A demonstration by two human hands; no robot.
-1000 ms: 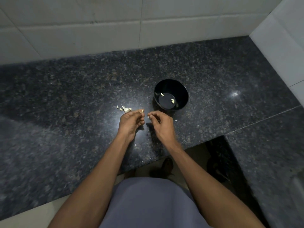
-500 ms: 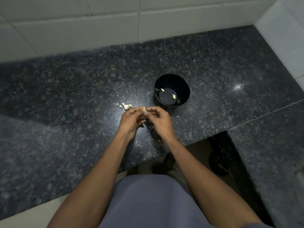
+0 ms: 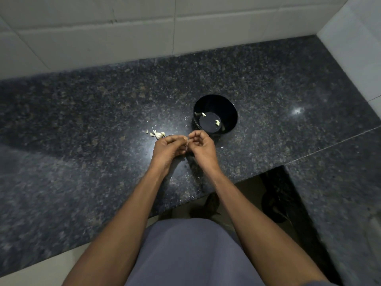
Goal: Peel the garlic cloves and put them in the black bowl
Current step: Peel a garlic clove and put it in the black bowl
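A black bowl (image 3: 231, 108) stands on the dark granite counter (image 3: 82, 124), with two pale peeled garlic cloves (image 3: 217, 122) on its bottom. Just in front of the bowl, my left hand (image 3: 169, 149) and my right hand (image 3: 203, 147) meet fingertip to fingertip, both pinching one small garlic clove (image 3: 187, 141) that is mostly hidden by the fingers. To the left of my left hand lies a small pile of unpeeled cloves and skins (image 3: 157, 134).
White wall tiles (image 3: 123, 38) close off the back and the right side. Small skin flakes (image 3: 186, 118) are scattered around the bowl. The counter's front edge has a step at the lower right, with the floor below it.
My hands were a little apart one second ago; they have come together on the clove and stay joined. The view has shifted slightly.
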